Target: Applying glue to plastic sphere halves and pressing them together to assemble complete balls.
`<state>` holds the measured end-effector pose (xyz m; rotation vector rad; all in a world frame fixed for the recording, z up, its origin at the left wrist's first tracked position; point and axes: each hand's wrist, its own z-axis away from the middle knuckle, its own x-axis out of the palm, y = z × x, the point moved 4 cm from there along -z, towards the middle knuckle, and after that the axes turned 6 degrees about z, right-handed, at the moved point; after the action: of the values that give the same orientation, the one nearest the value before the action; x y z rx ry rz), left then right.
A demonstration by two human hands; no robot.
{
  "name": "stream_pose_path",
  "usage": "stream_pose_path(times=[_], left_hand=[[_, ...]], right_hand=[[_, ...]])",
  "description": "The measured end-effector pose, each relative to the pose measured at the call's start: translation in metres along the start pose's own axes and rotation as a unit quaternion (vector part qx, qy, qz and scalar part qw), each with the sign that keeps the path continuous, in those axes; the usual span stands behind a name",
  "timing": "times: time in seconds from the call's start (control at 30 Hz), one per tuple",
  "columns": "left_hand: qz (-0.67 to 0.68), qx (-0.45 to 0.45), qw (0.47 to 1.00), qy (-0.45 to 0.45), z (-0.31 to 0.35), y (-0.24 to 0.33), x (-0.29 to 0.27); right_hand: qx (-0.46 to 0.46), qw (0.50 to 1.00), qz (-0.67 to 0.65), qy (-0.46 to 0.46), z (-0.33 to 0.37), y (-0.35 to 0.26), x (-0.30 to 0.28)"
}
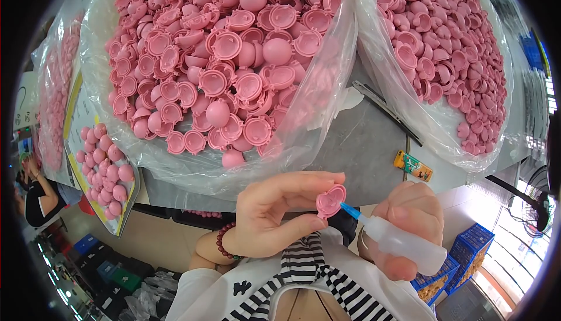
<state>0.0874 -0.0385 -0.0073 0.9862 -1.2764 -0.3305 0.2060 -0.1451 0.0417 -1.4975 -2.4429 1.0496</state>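
Between the thumb and fingers of my left hand point(274, 210) is a small pink plastic half-shell point(331, 200), its hollow side facing my right hand. My right hand point(412, 221) grips a translucent white squeeze bottle point(403, 244), tilted with its blue needle tip point(350, 210) at the rim of the half-shell. Whether any liquid leaves the tip is too small to tell. Beyond my left hand, a large clear plastic bag point(234, 182) lies open, heaped with pink half-shells point(213, 83).
A second open bag point(374, 58) of smaller pink parts lies at the right. Between them are a black metal strip point(388, 113) and a green-orange lighter point(412, 166) on the grey table point(356, 151). Finished-looking pink balls point(105, 169) sit on a yellow-edged tray at left. Blue crates point(469, 251) stand lower right.
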Motion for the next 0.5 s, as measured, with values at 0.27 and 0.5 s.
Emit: stream_pose_path(times=[0.27, 0.5], left_hand=[[-0.315, 0.131, 0.939, 0.041, 0.0, 0.018, 0.003], [-0.251, 0.185, 0.949, 0.049, 0.002, 0.014, 0.009]], right_hand=[[0.012, 1.0, -0.008, -0.02, 0.003, 0.003, 0.006], [0.083, 0.996, 0.004, 0.018, -0.001, 0.024, -0.015]])
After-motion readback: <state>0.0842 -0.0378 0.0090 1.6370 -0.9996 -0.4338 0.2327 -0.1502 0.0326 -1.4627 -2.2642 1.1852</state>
